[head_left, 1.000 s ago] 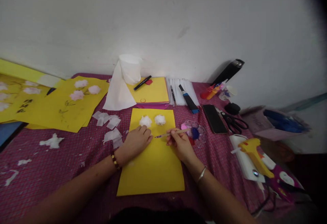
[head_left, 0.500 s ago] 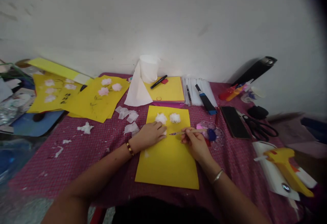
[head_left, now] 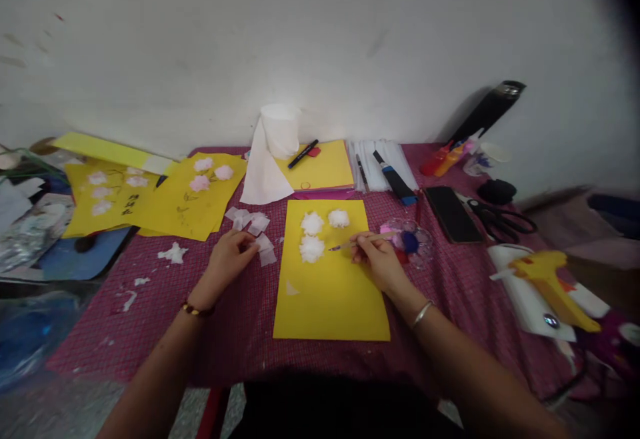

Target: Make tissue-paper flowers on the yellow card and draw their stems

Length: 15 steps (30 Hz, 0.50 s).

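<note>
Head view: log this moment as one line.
left hand: at translucent white squares; right hand: holding slim pale paintbrush; yellow rectangular paper: three fluffy white puffs

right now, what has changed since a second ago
The left hand has come off the rectangular yellow paper sheet and moved left to the thin white tissue squares; whether it grips one is unclear. A third fluffy white puff shows where it was. The right hand still holds the wooden paintbrush over the sheet.

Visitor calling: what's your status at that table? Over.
Left hand at white paper pieces, grip unclear. Right hand holding paintbrush, tip beside one of three white tufts on yellow sheet. Paint palette close by right hand.
</note>
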Tool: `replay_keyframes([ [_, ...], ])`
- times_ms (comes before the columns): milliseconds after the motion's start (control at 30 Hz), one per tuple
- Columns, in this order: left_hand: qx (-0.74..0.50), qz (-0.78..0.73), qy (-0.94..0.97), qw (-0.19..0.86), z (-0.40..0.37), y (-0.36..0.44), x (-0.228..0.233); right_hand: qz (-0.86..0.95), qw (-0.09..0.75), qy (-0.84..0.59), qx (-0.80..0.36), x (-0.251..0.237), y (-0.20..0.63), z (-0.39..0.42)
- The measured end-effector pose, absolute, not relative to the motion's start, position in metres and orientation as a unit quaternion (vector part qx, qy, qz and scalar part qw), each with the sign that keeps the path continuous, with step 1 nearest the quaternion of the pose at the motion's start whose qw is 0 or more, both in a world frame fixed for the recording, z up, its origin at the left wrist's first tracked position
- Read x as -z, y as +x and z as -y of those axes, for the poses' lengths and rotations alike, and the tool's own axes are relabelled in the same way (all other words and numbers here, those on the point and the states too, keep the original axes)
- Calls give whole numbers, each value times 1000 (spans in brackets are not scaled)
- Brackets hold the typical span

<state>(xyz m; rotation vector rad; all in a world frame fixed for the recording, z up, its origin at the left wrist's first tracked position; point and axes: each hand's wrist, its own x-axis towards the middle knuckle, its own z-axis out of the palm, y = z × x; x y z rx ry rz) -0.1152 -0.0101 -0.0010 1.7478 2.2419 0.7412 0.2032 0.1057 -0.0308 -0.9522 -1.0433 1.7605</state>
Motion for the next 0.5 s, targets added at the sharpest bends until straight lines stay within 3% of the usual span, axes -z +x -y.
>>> replay_keyframes([
  [133,-321,-761,549,127,9,-104,-17,384,476,-396,-685,29,204,-110],
  [267,-423,-741,469,227,9,-89,-42,350,520,-399,-669,29,207,-116],
  [500,-417,-738,472,241,1,-77,-39,391,516,-369,-667,29,202,-107],
])
